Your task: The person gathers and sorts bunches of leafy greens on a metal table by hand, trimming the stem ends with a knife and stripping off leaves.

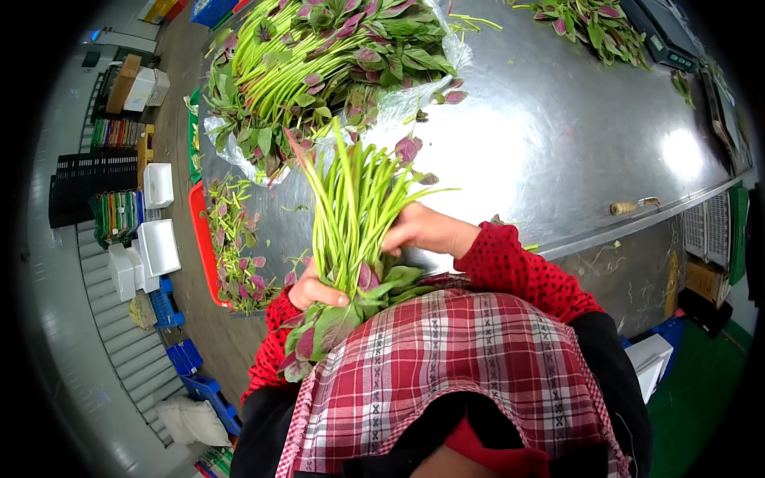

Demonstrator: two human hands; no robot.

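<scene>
A bundle of green stems with purple-and-green leaves point(351, 215) is held between my two hands, cut ends pointing away from me and leaves toward my apron. My left hand point(315, 291) wraps round the lower left side of the bundle near the leaves, thumb across the front. On the right side, my right hand point(422, 229) has its fingers curled against the stems, with the fingertips partly hidden. Beyond the bundle, a large pile of the same greens point(319, 64) lies on clear plastic on the metal table point(510, 167).
A red crate point(202, 243) with loose leaves and stems stands at the table's left edge. A wooden-handled tool point(633, 205) lies near the right front edge. More greens point(590, 28) rest beside a dark scale point(661, 36) at the back right.
</scene>
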